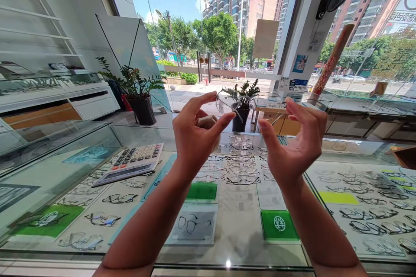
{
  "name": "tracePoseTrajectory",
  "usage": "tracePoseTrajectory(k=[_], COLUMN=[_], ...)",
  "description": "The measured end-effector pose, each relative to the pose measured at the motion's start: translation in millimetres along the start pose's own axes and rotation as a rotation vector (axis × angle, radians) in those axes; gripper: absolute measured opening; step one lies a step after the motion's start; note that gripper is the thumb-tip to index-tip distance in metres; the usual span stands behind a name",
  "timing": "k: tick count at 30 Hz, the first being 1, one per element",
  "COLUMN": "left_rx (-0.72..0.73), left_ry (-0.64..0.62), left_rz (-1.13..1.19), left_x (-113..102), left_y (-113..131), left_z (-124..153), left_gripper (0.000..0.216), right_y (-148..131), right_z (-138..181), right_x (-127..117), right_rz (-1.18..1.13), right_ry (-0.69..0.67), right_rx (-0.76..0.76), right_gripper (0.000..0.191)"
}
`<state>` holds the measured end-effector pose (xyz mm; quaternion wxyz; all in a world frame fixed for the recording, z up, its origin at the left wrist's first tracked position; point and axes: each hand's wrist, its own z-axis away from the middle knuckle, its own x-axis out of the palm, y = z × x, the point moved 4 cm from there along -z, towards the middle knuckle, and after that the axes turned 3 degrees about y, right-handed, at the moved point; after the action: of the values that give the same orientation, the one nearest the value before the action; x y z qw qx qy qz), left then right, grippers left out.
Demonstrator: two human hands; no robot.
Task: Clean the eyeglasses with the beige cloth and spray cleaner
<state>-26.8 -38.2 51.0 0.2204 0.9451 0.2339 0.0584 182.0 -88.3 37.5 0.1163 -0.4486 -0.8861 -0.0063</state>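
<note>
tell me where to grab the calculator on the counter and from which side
Probably grip the calculator by its right edge, coming from the right with the left hand once that releases the eyeglasses. The calculator lies keys up on the glass counter, so pinching that exposed edge seems easier than reaching underneath.

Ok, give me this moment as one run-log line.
left hand: holding glasses at one side | right hand: holding other side | glasses: raised above display case | calculator: lying on display case, left of hands
</note>
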Motion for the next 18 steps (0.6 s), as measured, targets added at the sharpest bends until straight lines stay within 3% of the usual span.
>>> tracePoseTrajectory(k=[6, 18], left_rx=[-0.032, 0.028], left_ry=[-0.014, 0.003], left_rz=[0.051, 0.078], left_x=[4.4, 6.4], left_y=[-3.3, -4.5], left_z=[0.6, 0.5], left_gripper=[0.048, 0.051], right_y=[-8.6, -7.3], right_z=[-3.7, -2.4], right_x=[-3.1, 1.0], right_rz=[-0.069, -0.022], right_ry=[0.064, 0.030], right_rx=[-0.093, -0.075], right_gripper=[0.050, 0.048])
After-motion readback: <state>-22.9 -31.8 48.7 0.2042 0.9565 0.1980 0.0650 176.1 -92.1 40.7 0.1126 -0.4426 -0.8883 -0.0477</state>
